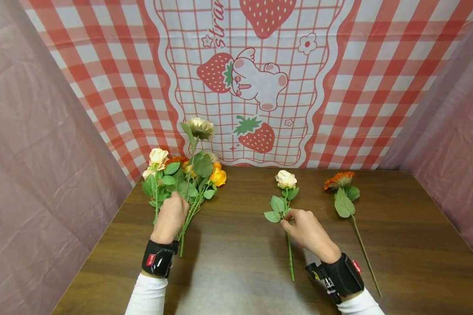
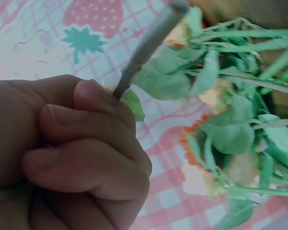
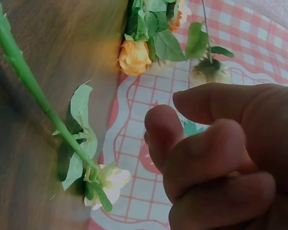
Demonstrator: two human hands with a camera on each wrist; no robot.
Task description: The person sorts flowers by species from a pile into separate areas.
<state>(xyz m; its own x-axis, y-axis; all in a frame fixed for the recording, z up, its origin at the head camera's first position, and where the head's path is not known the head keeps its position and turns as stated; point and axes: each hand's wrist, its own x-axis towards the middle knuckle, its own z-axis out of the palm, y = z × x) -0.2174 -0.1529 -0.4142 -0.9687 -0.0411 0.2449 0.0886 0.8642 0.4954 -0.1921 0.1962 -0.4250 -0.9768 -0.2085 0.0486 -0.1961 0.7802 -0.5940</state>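
My left hand (image 1: pixel 171 217) pinches the stem (image 2: pixel 149 45) of a cream, many-petalled flower (image 1: pixel 200 128) and holds it upright above a bunch of artificial flowers. Around that hand, the bunch shows a pale rose (image 1: pixel 158 158), an orange-yellow rose (image 1: pixel 218 176) and green leaves, their stems pointing toward me. My right hand (image 1: pixel 309 232) hovers by a single cream rose (image 1: pixel 286 180) on the table. Its fingers (image 3: pixel 163 129) are loosely bent, with a gap between thumb and index finger and nothing held. In the right wrist view the rose's green stem (image 3: pixel 43 103) lies apart from the fingers.
An orange flower (image 1: pixel 339 180) with a long brown stem lies at the right on the dark wooden table (image 1: pixel 236 245). Behind the table hangs a red-and-white checked cloth (image 1: pixel 142 87) printed with strawberries. Pink fabric (image 1: pixel 35 166) borders both sides.
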